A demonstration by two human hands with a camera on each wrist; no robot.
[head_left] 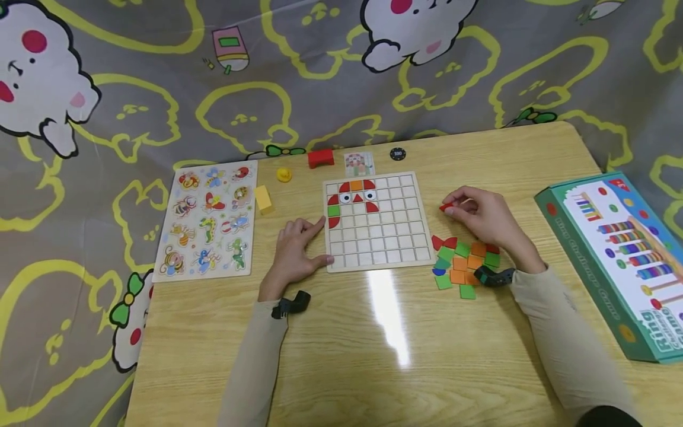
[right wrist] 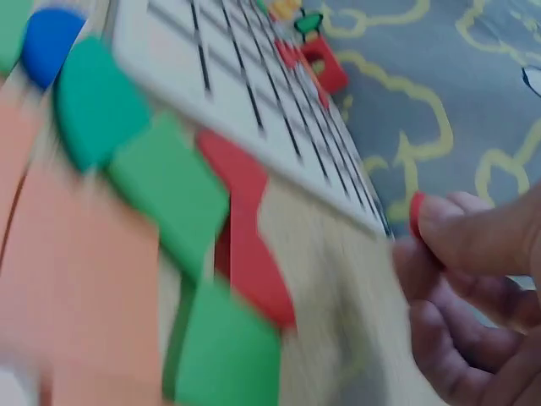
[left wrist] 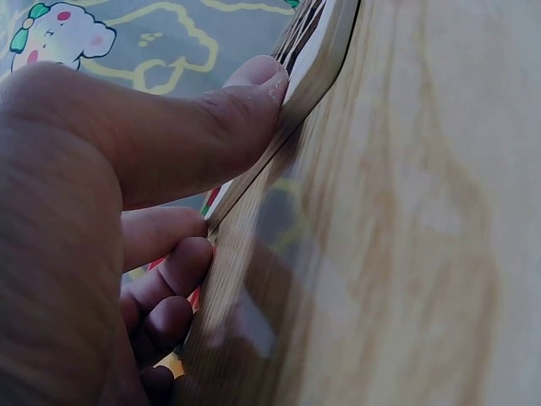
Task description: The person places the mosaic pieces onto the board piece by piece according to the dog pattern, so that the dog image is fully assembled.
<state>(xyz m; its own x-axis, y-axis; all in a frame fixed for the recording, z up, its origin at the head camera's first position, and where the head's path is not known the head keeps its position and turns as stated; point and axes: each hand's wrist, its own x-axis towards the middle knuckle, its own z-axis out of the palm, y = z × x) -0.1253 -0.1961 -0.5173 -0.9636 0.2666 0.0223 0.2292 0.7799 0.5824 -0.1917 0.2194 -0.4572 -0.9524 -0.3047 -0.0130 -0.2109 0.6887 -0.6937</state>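
A wooden grid board [head_left: 384,237] lies mid-table with red, orange, green and eye tiles in its top-left rows. My left hand [head_left: 299,249] rests on the table against the board's left edge [left wrist: 313,76]; its thumb [left wrist: 228,118] presses the rim. My right hand [head_left: 480,213] hovers right of the board and pinches a small red tile [head_left: 446,206], seen as a red sliver at the fingertips [right wrist: 416,211]. Below it lies a pile of loose red, green, orange and blue tiles [head_left: 463,264], close up in the right wrist view [right wrist: 169,220].
An insect puzzle board [head_left: 210,219] lies at the left. A yellow block [head_left: 264,198], a yellow duck [head_left: 284,174], a red block [head_left: 321,158], a pattern card [head_left: 358,162] and a black disc [head_left: 397,154] sit behind the grid. A ring-game box [head_left: 619,255] is at the right edge.
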